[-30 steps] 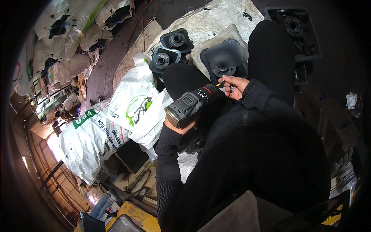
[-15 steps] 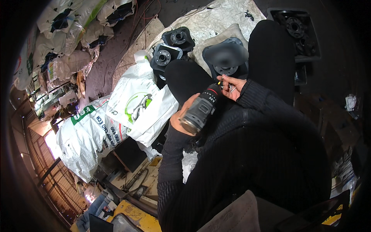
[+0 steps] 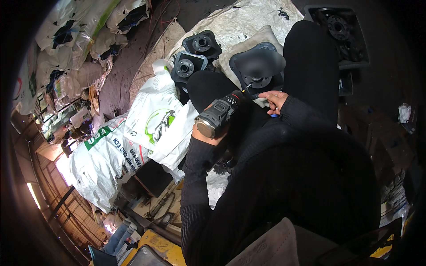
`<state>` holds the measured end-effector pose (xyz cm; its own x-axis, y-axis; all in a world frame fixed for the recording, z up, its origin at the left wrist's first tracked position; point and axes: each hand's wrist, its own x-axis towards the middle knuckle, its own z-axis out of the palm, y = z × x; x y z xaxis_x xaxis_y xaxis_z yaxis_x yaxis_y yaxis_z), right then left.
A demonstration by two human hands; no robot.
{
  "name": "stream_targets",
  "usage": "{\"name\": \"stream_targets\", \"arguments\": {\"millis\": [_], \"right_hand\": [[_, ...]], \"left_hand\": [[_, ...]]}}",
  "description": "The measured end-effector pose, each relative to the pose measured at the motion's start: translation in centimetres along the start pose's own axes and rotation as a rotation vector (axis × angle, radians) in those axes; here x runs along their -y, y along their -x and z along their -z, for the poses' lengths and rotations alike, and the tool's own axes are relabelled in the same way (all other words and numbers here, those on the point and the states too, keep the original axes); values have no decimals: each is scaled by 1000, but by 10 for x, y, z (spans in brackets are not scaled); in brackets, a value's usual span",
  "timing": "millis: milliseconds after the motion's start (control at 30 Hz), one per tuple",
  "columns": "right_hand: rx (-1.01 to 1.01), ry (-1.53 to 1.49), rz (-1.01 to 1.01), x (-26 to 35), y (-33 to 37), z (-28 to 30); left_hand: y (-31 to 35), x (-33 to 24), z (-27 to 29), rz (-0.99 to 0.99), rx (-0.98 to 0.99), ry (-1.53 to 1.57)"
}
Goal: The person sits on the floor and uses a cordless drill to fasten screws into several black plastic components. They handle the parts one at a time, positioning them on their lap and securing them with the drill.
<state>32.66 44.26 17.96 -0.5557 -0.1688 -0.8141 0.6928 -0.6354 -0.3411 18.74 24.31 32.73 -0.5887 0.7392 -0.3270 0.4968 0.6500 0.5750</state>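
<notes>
A grey and black cordless drill (image 3: 216, 116) is in my left hand (image 3: 208, 138), whose fingers wrap round it from below and are mostly hidden. Its thin bit (image 3: 246, 89), banded yellow, points at the hub of a black square-flanged part (image 3: 262, 83) lying between my knees; whether the tip touches cannot be told. Right of the bit, my right hand (image 3: 276, 101) is closed with the index finger reaching toward the part's near edge. A small blue piece (image 3: 275, 115) shows under that hand; what the fingers hold is too small to name.
Two similar black parts (image 3: 202, 43) (image 3: 184, 67) stand left of my knee. Under the middle part lies a pale folded sack (image 3: 266, 37). White printed sacks (image 3: 153, 117) crowd my left side. At the far right, a dark crate (image 3: 360, 42) holds more black parts.
My right hand has come away from the drill bit and moved right and slightly nearer. The drill has shifted left and forward, its bit now bare over the black part.
</notes>
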Motion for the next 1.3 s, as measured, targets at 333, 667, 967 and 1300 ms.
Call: {"name": "stream_targets", "arguments": {"millis": [333, 667, 967, 1300], "right_hand": [[-62, 73, 334, 8, 15, 0], [137, -118, 257, 11, 22, 5], [166, 82, 322, 16, 49, 12], [46, -100, 566, 32, 51, 9]], "left_hand": [[-28, -26, 13, 116, 129, -32], [-56, -65, 21, 485, 299, -165], [-63, -68, 16, 384, 341, -296], [-61, -60, 7, 223, 405, -465]]}}
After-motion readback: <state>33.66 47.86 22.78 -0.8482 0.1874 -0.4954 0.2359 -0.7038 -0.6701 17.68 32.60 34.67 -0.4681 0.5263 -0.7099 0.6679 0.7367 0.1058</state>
